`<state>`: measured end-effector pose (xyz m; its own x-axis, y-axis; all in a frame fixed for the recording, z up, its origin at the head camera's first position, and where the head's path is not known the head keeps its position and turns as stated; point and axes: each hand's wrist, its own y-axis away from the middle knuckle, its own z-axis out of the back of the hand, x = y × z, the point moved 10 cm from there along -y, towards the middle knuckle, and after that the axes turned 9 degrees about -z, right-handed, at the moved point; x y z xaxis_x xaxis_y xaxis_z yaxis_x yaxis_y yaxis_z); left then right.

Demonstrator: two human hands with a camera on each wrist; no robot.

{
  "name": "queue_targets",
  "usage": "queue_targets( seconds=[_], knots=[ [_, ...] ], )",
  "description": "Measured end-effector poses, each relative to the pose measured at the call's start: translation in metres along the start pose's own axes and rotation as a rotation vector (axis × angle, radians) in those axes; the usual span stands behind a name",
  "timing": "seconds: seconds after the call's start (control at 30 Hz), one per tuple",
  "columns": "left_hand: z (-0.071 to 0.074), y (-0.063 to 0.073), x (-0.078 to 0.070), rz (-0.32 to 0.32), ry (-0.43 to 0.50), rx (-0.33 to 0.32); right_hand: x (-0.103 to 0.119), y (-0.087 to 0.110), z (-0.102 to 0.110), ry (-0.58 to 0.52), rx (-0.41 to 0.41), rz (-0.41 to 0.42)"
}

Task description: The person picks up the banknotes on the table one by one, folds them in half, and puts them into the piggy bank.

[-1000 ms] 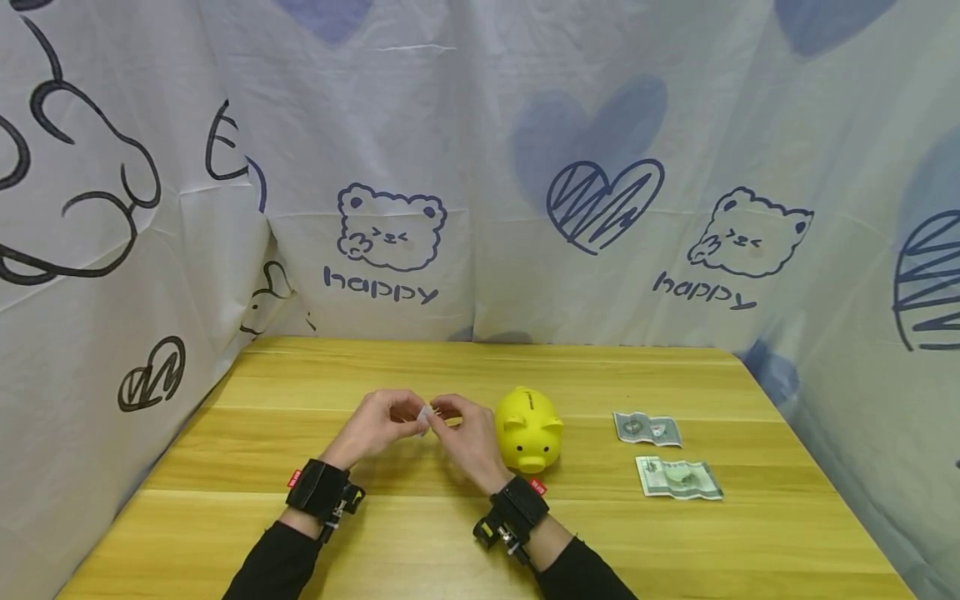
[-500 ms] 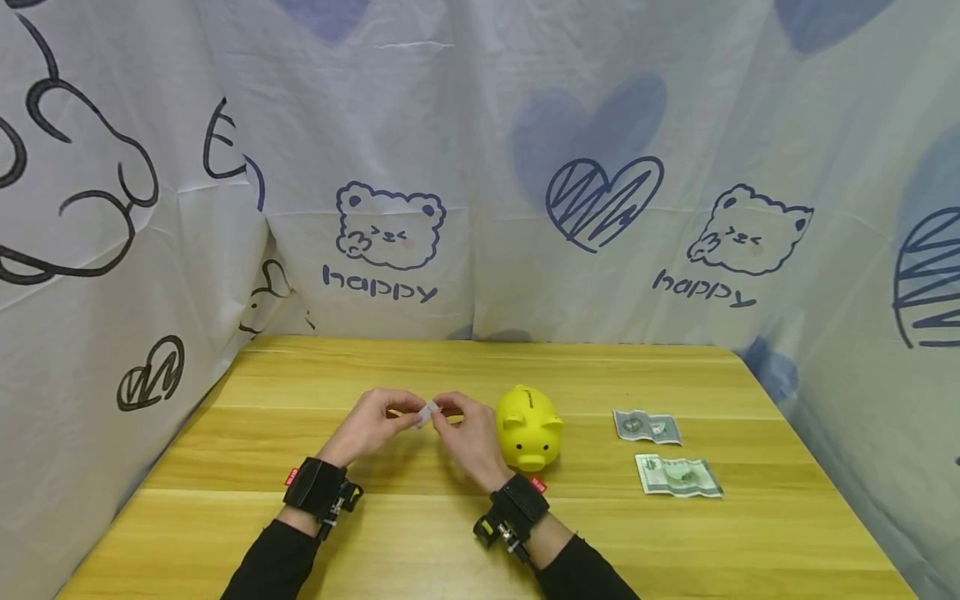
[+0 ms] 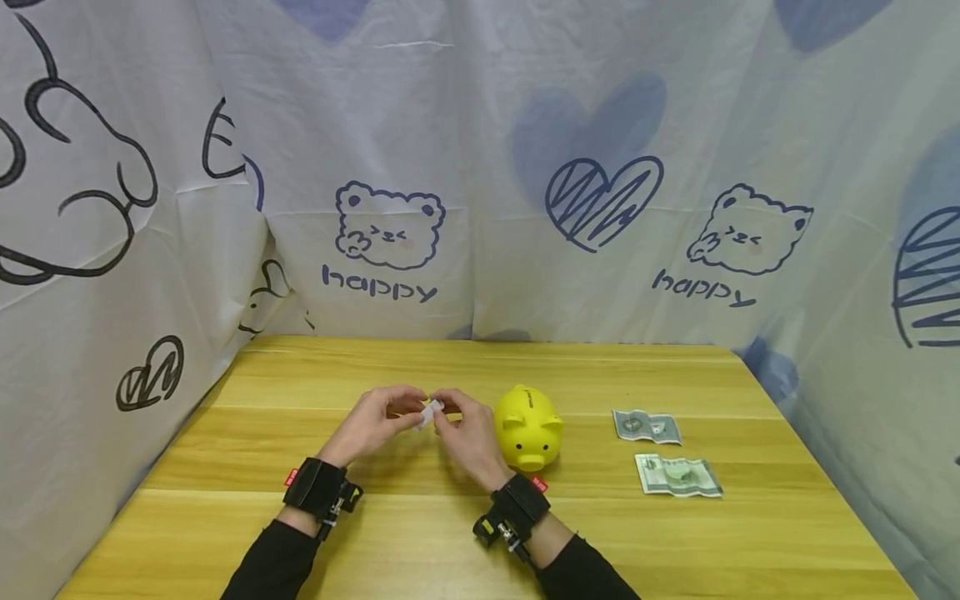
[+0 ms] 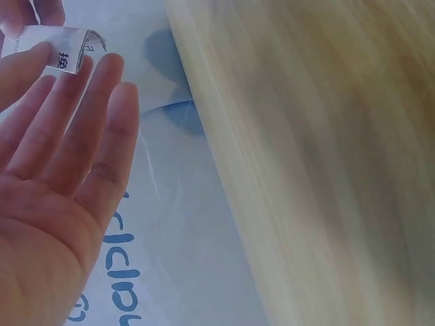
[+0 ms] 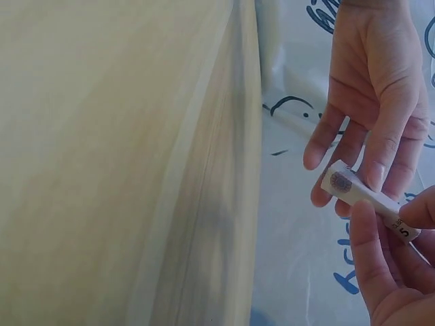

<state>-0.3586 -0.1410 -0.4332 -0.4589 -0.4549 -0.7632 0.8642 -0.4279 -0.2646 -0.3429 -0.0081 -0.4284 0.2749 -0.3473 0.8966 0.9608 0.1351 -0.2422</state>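
Observation:
Both hands hold a small white paper slip (image 3: 429, 413) between them, above the table. Printed characters show on the folded paper (image 4: 73, 46) in the left wrist view. In the right wrist view the paper slip (image 5: 351, 189) looks like a narrow folded strip with a dark round print and a "5". My left hand (image 3: 373, 425) pinches one end with thumb and fingertips, its other fingers extended. My right hand (image 3: 471, 435) pinches the other end. A yellow piggy bank (image 3: 529, 437) stands just right of the right hand, its slot on top.
Two creased banknotes lie at the right of the wooden table (image 3: 420, 542): a grey-green banknote (image 3: 637, 427) behind and a greener banknote (image 3: 678, 477) in front. Printed white cloth (image 3: 495, 275) hangs along the back and sides.
The hands stay almost in place. The paper between the fingertips has turned slightly and shows as a longer strip than one second ago. Piggy bank and banknotes have not moved.

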Motion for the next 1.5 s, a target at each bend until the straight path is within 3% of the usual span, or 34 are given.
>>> queue_targets(
  seconds=[0.43, 0.6, 0.8, 1.1, 1.5],
  knots=[
    [-0.0022, -0.0005, -0.0006, 0.003, -0.018, 0.030, -0.0022, -0.0014, -0.0023, -0.076, 0.040, -0.015],
    [-0.0057, -0.0010, -0.0008, -0.022, -0.045, 0.063, -0.0022, -0.0010, -0.0019, -0.130, 0.045, -0.015],
    [-0.0075, -0.0012, -0.0015, -0.042, -0.050, 0.077, -0.0009, -0.0006, -0.0017, -0.118, 0.048, -0.014],
    [-0.0076, -0.0019, -0.0013, -0.026, -0.052, 0.067, -0.0016, -0.0007, -0.0019, -0.110, 0.043, -0.018],
    [-0.0026, -0.0011, -0.0052, -0.060, -0.071, 0.047, -0.0020, -0.0024, 0.0017, -0.142, 0.008, -0.012]
  ],
)
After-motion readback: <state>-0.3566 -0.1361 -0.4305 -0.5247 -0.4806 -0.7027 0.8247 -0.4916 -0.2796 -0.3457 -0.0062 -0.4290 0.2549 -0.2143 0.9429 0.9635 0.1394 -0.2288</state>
